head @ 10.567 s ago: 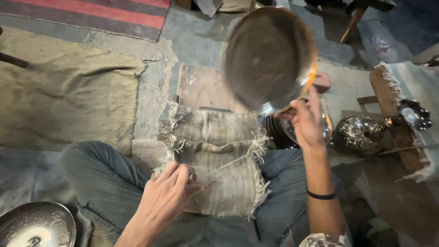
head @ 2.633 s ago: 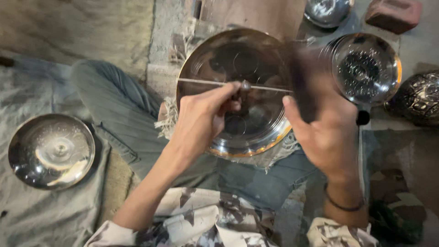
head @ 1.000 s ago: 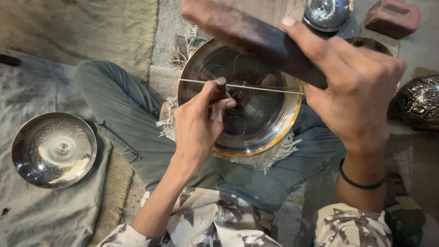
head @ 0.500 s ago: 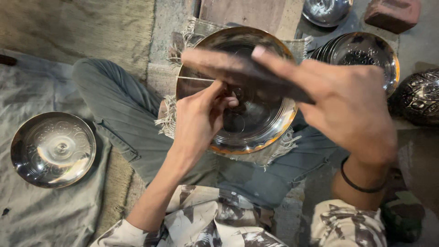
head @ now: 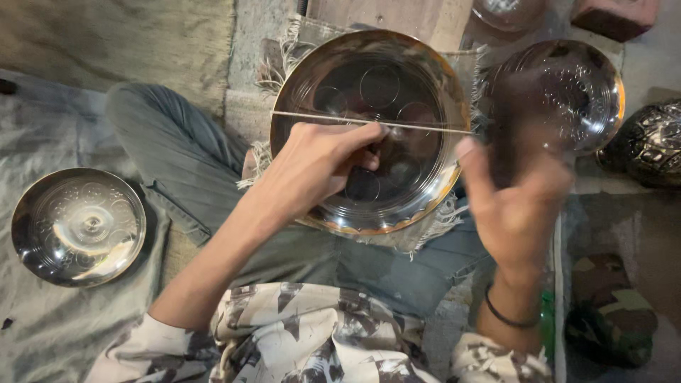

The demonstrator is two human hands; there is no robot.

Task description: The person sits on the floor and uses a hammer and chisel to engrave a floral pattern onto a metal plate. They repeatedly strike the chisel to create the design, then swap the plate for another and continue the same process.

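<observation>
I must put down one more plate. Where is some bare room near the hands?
Bare sacking lies beyond the bent knee, left of the large plate. Grey cloth below the small plate is free. Right of the right hand, bowls crowd the floor.

The left hand reached forward from a bare, outstretched forearm, its fingers curled together and pinched at the tips, palm down. The right hand was raised, blurred, fingers bunched in a loose grip, with a dark band round the wrist. The person sat cross-legged.
</observation>
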